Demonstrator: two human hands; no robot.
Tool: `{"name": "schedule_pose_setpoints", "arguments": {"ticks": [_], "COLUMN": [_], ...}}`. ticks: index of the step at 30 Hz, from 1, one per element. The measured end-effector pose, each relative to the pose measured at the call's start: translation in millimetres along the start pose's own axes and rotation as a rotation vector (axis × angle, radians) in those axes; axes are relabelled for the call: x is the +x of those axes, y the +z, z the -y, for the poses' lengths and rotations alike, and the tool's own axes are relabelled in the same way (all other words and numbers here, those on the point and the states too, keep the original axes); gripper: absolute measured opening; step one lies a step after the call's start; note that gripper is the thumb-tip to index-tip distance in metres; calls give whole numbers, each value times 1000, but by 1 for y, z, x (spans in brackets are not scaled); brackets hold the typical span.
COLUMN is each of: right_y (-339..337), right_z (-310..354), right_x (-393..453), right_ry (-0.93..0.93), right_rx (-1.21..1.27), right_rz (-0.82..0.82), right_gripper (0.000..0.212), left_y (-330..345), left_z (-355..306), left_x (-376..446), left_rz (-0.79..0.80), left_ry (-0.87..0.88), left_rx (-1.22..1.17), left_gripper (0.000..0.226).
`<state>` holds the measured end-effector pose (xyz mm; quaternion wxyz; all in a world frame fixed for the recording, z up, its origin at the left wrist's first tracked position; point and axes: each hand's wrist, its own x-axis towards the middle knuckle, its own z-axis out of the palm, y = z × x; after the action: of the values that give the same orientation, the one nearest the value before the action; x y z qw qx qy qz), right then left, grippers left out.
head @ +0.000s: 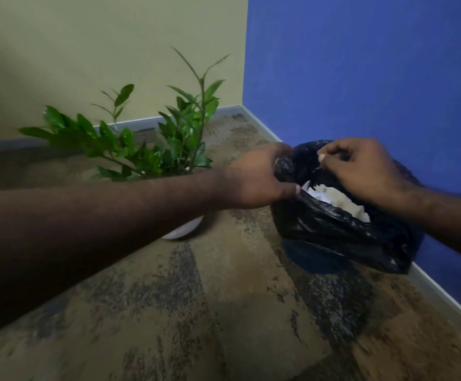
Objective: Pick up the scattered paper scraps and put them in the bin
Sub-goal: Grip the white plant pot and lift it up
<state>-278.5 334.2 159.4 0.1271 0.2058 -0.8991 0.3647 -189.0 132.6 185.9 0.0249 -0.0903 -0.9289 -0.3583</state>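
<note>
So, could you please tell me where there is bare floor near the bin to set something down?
The carpet in front of the bin and the plant pot is bare. A narrower strip runs between pot and bin toward the corner. At the bin's mouth it is crowded: the left hand and right hand grip the black liner.

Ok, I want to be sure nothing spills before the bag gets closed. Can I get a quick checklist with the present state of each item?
1. Left hand grips the black bin bag rim: ok.
2. Right hand pinches the far rim: ok.
3. Paper scraps lie inside the bag: ok.
4. Carpet in view free of scraps: ok.
5. Bin upright under the bag: cannot tell, mostly covered.
6. Potted plant apart from the bag: ok.
</note>
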Motion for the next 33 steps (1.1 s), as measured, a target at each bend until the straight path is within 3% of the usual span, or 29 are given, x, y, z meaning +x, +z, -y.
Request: {"name": "schedule_pose_setpoints", "arguments": {"ticks": [2, 6, 9, 12, 18, 21, 23, 26, 29, 33], "right_y": [11, 40, 74, 118, 185, 208, 224, 251, 275, 300], "right_z": [23, 73, 97, 103, 95, 95, 92, 87, 85, 86], "right_x": [0, -12, -27, -40, -46, -43, -39, -31, -27, -31], "right_ry": [-57, -195, -213, -68, 293, 537, 643, 744, 801, 812], "right_rx": [53, 184, 274, 299, 260, 426, 529, 676, 843, 1005], "right_rz": [-25, 90, 254, 401, 579, 672, 716, 711, 628, 541], "right_gripper": [8, 5, 7, 9, 33, 42, 53, 71, 80, 61], "left_y": [-10, -12, -2, 5, -13, -24, -29, -29, -20, -6], "left_z": [21, 75, 124, 172, 237, 251, 258, 265, 275, 279], "left_x": [-18, -63, -95, -121, -134, -128, -125, -117, -103, -91], "left_rz": [-57, -151, -146, -177, -388, -482, -469, -415, -372, -305], "left_ry": [-31, -97, -325, -575, -789, -851, -858, -854, -909, -867], "left_rx": [-1, -3, -48, -168, -297, -522, -660, -821, -954, -1086], "left_gripper": [64, 29, 18, 15, 29, 57, 82, 102, 101, 72]}}
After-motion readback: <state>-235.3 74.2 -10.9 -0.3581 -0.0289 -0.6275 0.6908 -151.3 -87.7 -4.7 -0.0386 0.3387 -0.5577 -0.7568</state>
